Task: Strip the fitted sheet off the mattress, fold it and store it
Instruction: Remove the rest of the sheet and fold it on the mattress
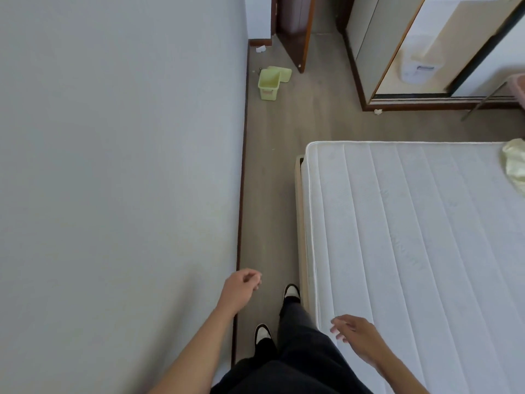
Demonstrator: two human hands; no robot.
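The white quilted mattress point(412, 237) lies bare on its pale wooden frame at the right. A bunched pale yellow-green sheet point(515, 166) rests on the mattress at the far right edge of the view, partly cut off. My left hand point(241, 288) hangs in the air over the floor strip by the wall, fingers loosely curled, holding nothing. My right hand point(353, 332) hovers above the near left edge of the mattress, fingers relaxed and empty.
I stand in a narrow strip of grey floor point(270, 180) between the grey wall point(113, 166) and the bed. A light green bin point(268, 83) sits ahead by the wall. Beyond are an open wooden door point(301, 32) and a wardrobe point(426, 52) with sliding doors.
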